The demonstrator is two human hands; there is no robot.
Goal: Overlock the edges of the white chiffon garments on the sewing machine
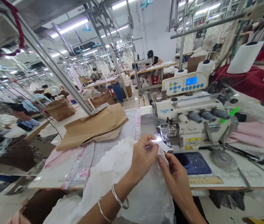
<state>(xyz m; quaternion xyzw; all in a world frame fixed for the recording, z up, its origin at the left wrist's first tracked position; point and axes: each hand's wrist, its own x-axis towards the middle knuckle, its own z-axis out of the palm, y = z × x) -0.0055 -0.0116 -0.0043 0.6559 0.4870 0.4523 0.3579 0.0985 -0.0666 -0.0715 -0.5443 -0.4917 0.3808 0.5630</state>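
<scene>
Silver bangles (115, 199) above left hand (143, 155); left hand and right hand (172, 177) both pinching white sheer fabric (124, 183) just in front of overlock machine (188, 124); fabric edge not yet under presser foot (167, 132), rest hanging below.

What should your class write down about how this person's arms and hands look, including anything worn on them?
The left hand and right hand wear no gloves, and neither forearm shows a sleeve. Two thin silver bangles circle the left wrist; no jewellery shows on the right wrist.
</scene>
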